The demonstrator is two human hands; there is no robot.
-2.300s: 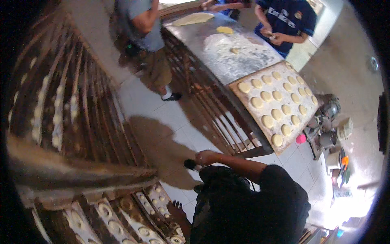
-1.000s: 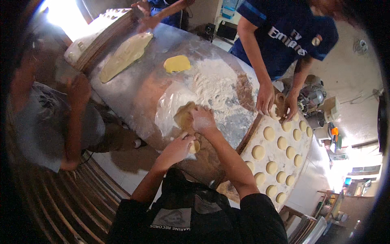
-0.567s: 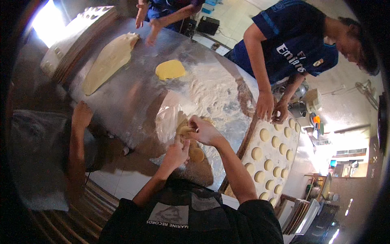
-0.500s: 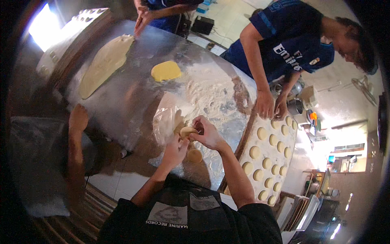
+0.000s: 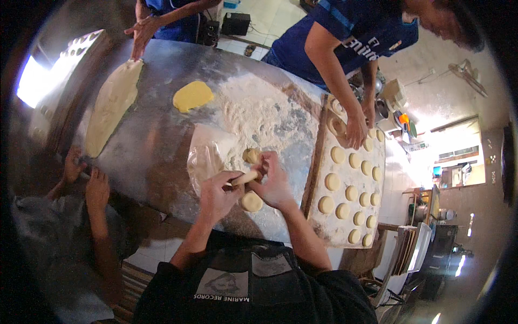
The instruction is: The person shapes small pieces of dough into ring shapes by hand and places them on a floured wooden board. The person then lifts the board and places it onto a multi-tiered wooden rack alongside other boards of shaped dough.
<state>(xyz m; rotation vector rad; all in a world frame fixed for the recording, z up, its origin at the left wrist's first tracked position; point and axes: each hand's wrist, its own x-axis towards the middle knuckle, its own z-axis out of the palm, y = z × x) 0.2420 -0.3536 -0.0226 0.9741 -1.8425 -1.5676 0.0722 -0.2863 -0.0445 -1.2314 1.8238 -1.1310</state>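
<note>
My left hand (image 5: 220,193) and my right hand (image 5: 273,182) are both closed on a small dough disc (image 5: 245,177), gripping it from opposite sides. It is tilted so that mostly its edge shows. Beyond the hands, a small dough lump (image 5: 250,155) rests on the floured table. A flattened round of dough (image 5: 251,202) lies just below my fingers, toward my body. To the left of these is a clear plastic bag (image 5: 205,156), close to my left hand; what it holds is hard to make out.
A board (image 5: 372,218) with several dough rounds stands at the right, a co-worker's hand (image 5: 357,128) over it. Loose flour (image 5: 259,110) and a yellow slab (image 5: 193,96) lie farther off. Other people's hands touch a long dough sheet (image 5: 114,102) at the left.
The dough disc has tipped from face-up to nearly edge-on, and my left hand now grips its side. The head view has shifted. A second hand shows at the left person's side.
</note>
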